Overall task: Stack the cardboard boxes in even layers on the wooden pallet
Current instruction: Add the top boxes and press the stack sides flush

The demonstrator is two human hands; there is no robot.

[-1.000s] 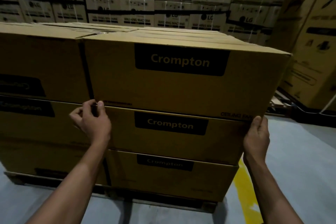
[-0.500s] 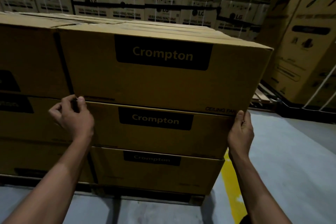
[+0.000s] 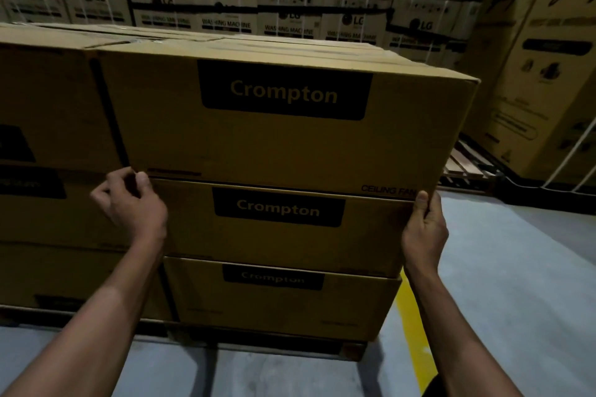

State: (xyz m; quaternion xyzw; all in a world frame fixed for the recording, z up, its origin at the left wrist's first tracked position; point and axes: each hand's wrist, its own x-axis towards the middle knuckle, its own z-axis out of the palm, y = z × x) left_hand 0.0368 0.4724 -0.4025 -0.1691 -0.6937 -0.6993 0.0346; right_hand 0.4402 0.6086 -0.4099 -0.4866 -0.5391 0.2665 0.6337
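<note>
Head view, left hand (image 3: 132, 203): fingers curled, pinching the top box's lower left corner, same grip as a second ago.
Right hand (image 3: 424, 229): clasps the lower right corner.
Top box (image 3: 283, 126): third layer, barely shifted (settling, I'd judge), nearly flush.
Pallet (image 3: 264, 346): beneath the stack.

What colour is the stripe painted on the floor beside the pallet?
Yellow. The floor stripe runs along the grey concrete, clearest in the head view.

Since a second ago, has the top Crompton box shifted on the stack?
No. The top box sits the same against the middle box below; only the camera moved.
</note>
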